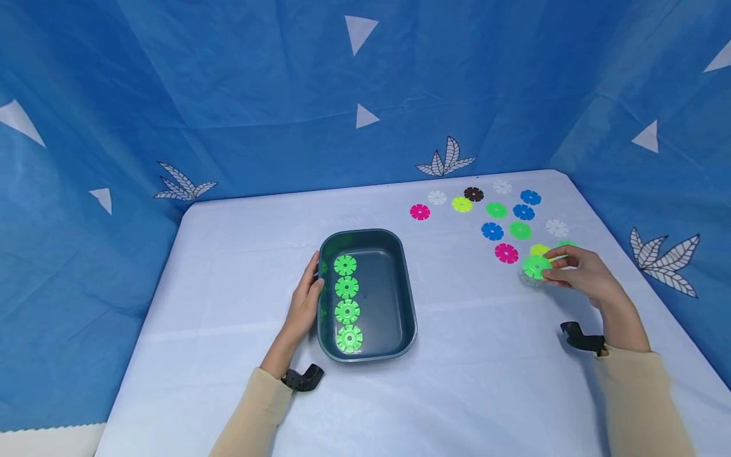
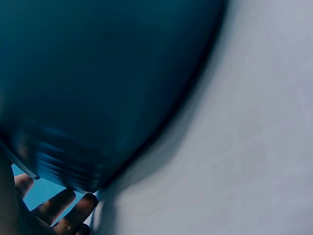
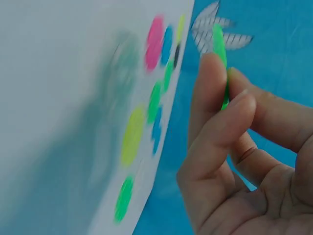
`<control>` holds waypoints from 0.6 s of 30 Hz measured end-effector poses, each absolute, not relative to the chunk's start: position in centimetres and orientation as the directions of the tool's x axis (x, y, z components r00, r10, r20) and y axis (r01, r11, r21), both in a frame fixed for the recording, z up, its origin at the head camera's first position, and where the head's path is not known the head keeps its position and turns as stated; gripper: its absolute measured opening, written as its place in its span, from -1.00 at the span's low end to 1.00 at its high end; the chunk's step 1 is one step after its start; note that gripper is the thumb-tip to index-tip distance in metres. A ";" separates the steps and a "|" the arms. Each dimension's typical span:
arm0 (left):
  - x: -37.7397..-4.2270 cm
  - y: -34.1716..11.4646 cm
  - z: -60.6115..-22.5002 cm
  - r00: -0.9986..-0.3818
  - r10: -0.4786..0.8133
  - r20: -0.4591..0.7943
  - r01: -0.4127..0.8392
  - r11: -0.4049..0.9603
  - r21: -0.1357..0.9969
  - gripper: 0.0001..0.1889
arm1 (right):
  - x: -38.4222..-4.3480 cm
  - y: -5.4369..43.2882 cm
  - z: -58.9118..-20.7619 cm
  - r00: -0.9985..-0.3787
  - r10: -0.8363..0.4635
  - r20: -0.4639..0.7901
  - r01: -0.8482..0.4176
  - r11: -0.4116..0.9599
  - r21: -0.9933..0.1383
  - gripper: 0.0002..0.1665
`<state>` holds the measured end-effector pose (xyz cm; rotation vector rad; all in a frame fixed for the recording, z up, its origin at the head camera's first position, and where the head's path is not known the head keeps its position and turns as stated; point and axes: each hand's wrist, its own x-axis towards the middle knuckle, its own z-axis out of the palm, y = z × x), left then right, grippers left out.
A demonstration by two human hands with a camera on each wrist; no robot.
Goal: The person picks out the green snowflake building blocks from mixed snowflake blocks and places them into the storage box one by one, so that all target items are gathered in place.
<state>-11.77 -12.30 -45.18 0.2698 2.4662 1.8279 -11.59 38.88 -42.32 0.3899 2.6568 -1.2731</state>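
My right hand [image 1: 579, 273] pinches a green notched disc [image 1: 535, 266] between thumb and fingers, raised above the table. In the right wrist view the pinched disc [image 3: 220, 44] is seen edge-on. Beneath it is a pale patch, a disc or a shadow; I cannot tell which. My left hand [image 1: 301, 306] rests against the left side of a dark blue-green tray [image 1: 408, 298], thumb at the rim, fingers along the outer wall. Inside the tray, several green discs [image 1: 346, 311] lie in one column along the left. The left wrist view shows fingers [image 2: 76, 215] touching the tray wall.
Loose notched discs lie at the table's back right: pink [image 1: 506, 253], blue [image 1: 492, 231], green [image 1: 520, 230], yellow [image 1: 462, 204], white [image 1: 556, 228] and a brown one [image 1: 473, 194]. A blue patterned cloth [image 1: 285, 95] stands behind the white table [image 1: 228, 285].
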 end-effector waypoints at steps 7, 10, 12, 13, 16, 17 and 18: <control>-11.8 -12.3 -45.1 -0.984 0.172 0.053 0.102 0.288 0.952 -0.42 | -13.2 32.6 -40.3 -0.967 -0.013 -0.253 0.189 0.626 -0.757 -0.43; -11.8 -12.3 -45.1 -0.984 0.170 0.050 0.098 0.290 0.952 -0.42 | -14.0 30.4 -39.8 -0.961 -0.097 -0.258 0.151 0.600 -0.785 -0.47; -11.8 -12.3 -45.1 -0.985 0.168 0.049 0.097 0.294 0.951 -0.42 | -14.5 28.9 -39.3 -0.954 -0.149 -0.261 0.129 0.580 -0.804 -0.50; -11.8 -12.3 -45.1 -0.985 0.168 0.048 0.096 0.295 0.951 -0.42 | -14.7 28.1 -39.1 -0.949 -0.174 -0.261 0.119 0.572 -0.812 -0.51; -11.8 -12.3 -45.1 -0.985 0.166 0.048 0.096 0.295 0.951 -0.42 | -15.3 25.9 -38.4 -0.935 -0.251 -0.250 0.074 0.552 -0.830 -0.57; -11.8 -12.3 -45.1 -0.985 0.166 0.048 0.096 0.296 0.950 -0.42 | -15.5 25.1 -38.3 -0.929 -0.276 -0.246 0.059 0.545 -0.837 -0.60; -11.8 -12.3 -45.1 -0.985 0.165 0.047 0.095 0.296 0.951 -0.42 | -15.7 24.4 -38.2 -0.922 -0.304 -0.241 0.045 0.534 -0.845 -0.62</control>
